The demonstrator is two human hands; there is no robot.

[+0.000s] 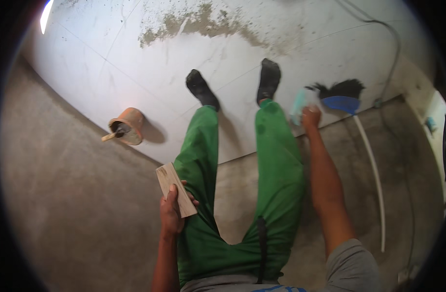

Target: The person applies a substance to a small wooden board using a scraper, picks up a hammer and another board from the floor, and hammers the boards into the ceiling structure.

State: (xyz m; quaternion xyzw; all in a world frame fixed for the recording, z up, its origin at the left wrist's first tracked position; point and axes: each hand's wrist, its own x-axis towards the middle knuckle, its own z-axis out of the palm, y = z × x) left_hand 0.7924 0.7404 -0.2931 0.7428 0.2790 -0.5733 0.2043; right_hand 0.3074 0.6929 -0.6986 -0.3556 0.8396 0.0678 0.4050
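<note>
My left hand (170, 214) is closed round a flat, pale brown wooden block (175, 189), its thumb across the upper face. The block lies tilted over my left thigh. Out to the right, my right hand (311, 118) grips a pale turquoise object (297, 105) low over the white tiled surface, beside my right shin. Motion smears that object, so its exact kind does not show. Close to the right of this hand is a broom with a blue head (341, 104) and black bristles.
An orange bucket (131, 120) with a wooden-handled tool (114, 135) in it stands at the left. Grey-brown debris (203, 24) is spread over the far tiles (150, 63). The broom's white handle (373, 175) and a dark cable (397, 48) run along the right.
</note>
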